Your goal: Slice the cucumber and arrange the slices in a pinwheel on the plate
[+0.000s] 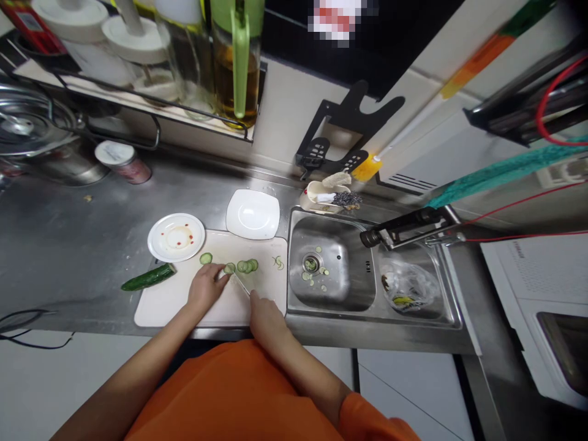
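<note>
On a pale cutting board point(168, 306), my left hand point(206, 288) has its fingers closed on a small piece of cucumber point(229, 268). My right hand point(267, 320) grips a knife point(241, 284), its blade tip beside that piece. Overlapping cucumber slices point(248, 266) lie just right of the blade, and thin green shavings point(278, 263) are farther right. A single round slice point(206, 258) rests behind my left fingers. The longer cut cucumber point(147, 278) lies across the board's left edge, partly on the metal counter.
A stained white plate point(154, 244) and a clean white dish point(252, 214) stand behind the board. To the right is a steel sink point(331, 263) with scraps around its drain. A plastic bag point(411, 285) sits in the smaller basin. Oil bottles point(236, 79) stand on a rack above.
</note>
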The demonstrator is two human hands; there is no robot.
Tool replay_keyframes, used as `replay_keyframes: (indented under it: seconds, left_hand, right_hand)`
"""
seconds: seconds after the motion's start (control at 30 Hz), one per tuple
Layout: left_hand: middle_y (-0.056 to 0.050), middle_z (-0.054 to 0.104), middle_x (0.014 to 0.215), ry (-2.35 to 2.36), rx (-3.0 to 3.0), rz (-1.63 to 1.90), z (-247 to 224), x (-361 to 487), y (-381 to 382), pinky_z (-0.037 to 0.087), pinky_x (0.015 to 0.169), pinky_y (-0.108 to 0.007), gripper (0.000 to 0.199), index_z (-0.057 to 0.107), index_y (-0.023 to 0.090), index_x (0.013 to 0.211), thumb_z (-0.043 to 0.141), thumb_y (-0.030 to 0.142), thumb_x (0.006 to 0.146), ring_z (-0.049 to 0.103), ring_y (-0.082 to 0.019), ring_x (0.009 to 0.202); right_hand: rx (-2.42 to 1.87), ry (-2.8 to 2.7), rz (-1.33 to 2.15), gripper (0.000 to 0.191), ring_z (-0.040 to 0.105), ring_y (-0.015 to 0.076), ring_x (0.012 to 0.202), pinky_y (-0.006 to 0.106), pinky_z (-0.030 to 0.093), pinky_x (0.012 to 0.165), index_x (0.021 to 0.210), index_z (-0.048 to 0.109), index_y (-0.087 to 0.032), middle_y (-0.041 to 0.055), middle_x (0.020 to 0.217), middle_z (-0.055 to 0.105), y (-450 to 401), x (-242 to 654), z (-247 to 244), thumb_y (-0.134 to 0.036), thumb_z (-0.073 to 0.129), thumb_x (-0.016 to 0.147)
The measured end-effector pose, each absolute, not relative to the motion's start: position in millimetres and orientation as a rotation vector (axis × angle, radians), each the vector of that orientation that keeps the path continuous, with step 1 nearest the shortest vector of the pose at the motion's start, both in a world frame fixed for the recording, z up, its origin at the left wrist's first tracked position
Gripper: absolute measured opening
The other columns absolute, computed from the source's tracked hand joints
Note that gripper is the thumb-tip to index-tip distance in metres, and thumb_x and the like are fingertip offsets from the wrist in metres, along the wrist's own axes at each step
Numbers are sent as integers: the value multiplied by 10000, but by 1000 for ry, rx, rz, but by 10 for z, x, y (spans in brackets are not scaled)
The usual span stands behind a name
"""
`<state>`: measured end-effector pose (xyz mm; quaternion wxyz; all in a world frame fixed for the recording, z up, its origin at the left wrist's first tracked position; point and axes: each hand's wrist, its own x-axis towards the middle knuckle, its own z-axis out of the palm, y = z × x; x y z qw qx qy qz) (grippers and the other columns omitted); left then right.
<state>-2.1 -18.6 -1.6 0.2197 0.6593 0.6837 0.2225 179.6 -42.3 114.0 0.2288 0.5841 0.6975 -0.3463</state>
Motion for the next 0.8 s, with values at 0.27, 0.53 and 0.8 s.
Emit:
replay_keyframes:
  seconds: [0.27, 0.53, 0.8]
  left_hand:
    - [-67, 666, 907, 1910, 1747, 584, 51, -8, -150, 458, 806, -312, 267, 649, 204, 949, 549, 389, 784, 596, -214, 879]
    - [-4, 659, 776, 1893, 1609, 561, 119, 25, -121, 435, 673, -273, 170, 618, 225, 826, 557, 369, 758, 586, -167, 695]
    - [8, 679, 725, 2103, 1362, 596, 330, -174, -81, 423, 656, -245, 283, 646, 221, 838, 516, 464, 776, 593, -149, 657]
  right_hand:
    - [1593, 1924, -970, 367, 626, 239, 961, 315, 462, 753, 1192, 437, -143, 147, 989, 649, -444, 1839, 1130, -26, 333, 860]
    - [1603, 1870, -920, 367, 638, 236, 944, 275, 465, 700, 1159, 472, -174, 122, 908, 655, -574, 2075, 1219, -24, 341, 851]
    - [1598, 1816, -954, 363, 635, 241, 932, 272, 451, 668, 1146, 472, -181, 124, 914, 644, -566, 2124, 1223, -32, 358, 835]
